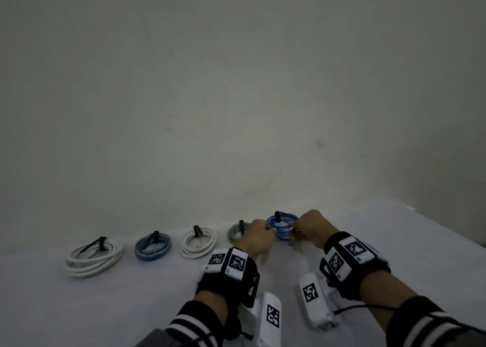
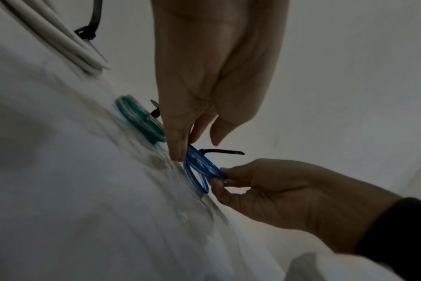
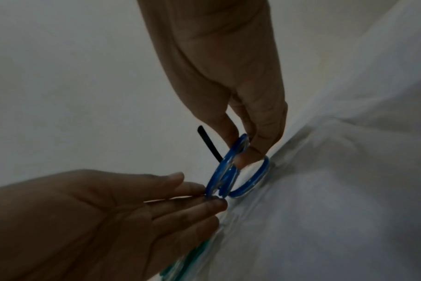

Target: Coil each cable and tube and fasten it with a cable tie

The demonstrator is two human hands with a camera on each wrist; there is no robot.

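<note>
Both hands hold a small blue tube coil (image 1: 282,225) at the right end of a row of coils. My left hand (image 1: 271,231) pinches its left side, and in the left wrist view my left hand (image 2: 180,152) has its fingertips on the coil (image 2: 199,169). My right hand (image 1: 294,229) pinches the right side, as my right hand (image 3: 249,148) also shows on the coil (image 3: 228,171). A black cable tie (image 2: 221,151) sticks out of the coil at its far side. One loop (image 3: 252,180) sags apart from the others onto the cloth.
To the left lie several tied coils: a green tube (image 1: 236,231), a white cable (image 1: 198,243), a blue tube (image 1: 152,246) and a larger white cable (image 1: 93,257). All rest on a white cloth (image 1: 131,307) against a plain wall (image 1: 236,84).
</note>
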